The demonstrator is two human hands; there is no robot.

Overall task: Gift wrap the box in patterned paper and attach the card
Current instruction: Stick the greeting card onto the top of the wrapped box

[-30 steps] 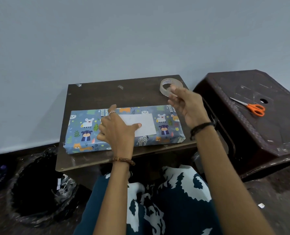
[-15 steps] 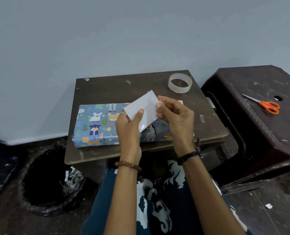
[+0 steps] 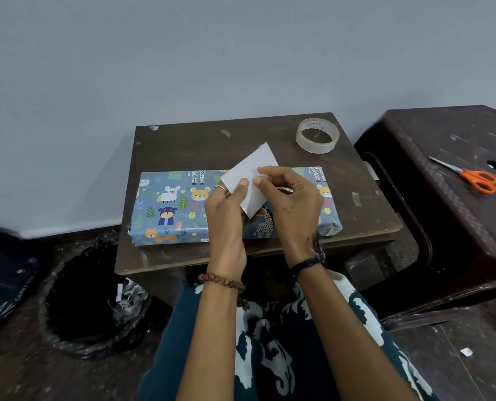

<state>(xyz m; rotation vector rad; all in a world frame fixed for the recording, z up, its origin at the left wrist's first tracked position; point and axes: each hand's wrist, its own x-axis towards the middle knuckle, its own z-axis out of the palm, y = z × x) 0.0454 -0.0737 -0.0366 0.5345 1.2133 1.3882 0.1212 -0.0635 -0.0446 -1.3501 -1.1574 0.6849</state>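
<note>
The box (image 3: 171, 209), wrapped in blue paper with cartoon animals, lies flat on the small dark wooden table (image 3: 212, 140). A white card (image 3: 254, 172) is held tilted above the box's middle. My left hand (image 3: 226, 215) grips the card's lower left side with the thumb on its face. My right hand (image 3: 290, 201) pinches the card's right edge with fingertips and thumb. A clear tape roll (image 3: 317, 136) sits at the table's far right corner.
Orange-handled scissors (image 3: 472, 177) lie on a dark plastic stool (image 3: 455, 227) to the right. A bin lined with a black bag (image 3: 93, 296) stands on the floor at the left. A grey wall rises behind the table.
A second ago the card lay on the box under my left hand while my right hand was near the tape. Both hands have since lifted the card and hold it above the box.
</note>
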